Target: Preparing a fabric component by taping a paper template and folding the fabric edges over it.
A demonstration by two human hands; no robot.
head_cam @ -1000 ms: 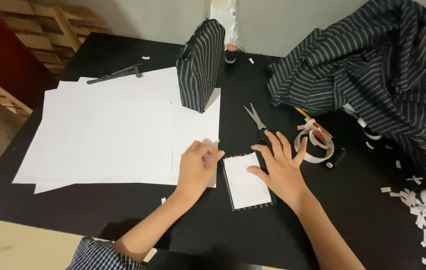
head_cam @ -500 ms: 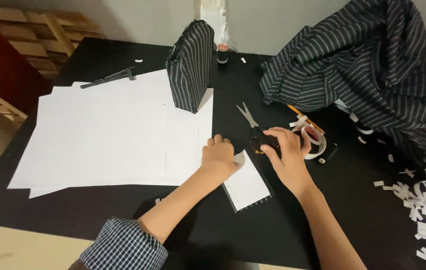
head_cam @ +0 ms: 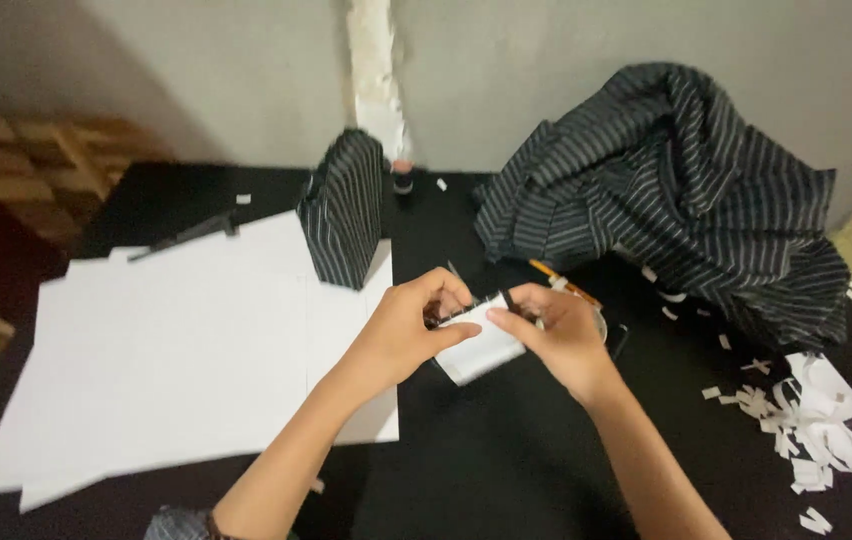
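My left hand (head_cam: 408, 335) and my right hand (head_cam: 558, 338) meet over the black table (head_cam: 506, 470), both pinching a small white paper piece (head_cam: 486, 352) lifted off the surface. A thin dark strip runs along its top edge between my fingertips; what it is stays unclear. A pointed metal tip (head_cam: 453, 270), likely scissors, pokes out behind my left fingers. Large white sheets (head_cam: 176, 350) lie under my left forearm.
A small upright bag of striped black fabric (head_cam: 346, 210) stands on the sheets. A heap of striped cloth (head_cam: 676, 190) fills the back right. White paper scraps (head_cam: 806, 420) litter the right edge. An orange pencil (head_cam: 558, 282), a small bottle (head_cam: 403, 178) and a black tool (head_cam: 186, 232) lie around.
Both hands left the table and came together; the white paper piece, flat on the table before, is now held up between them. The camera view also shifted lower.
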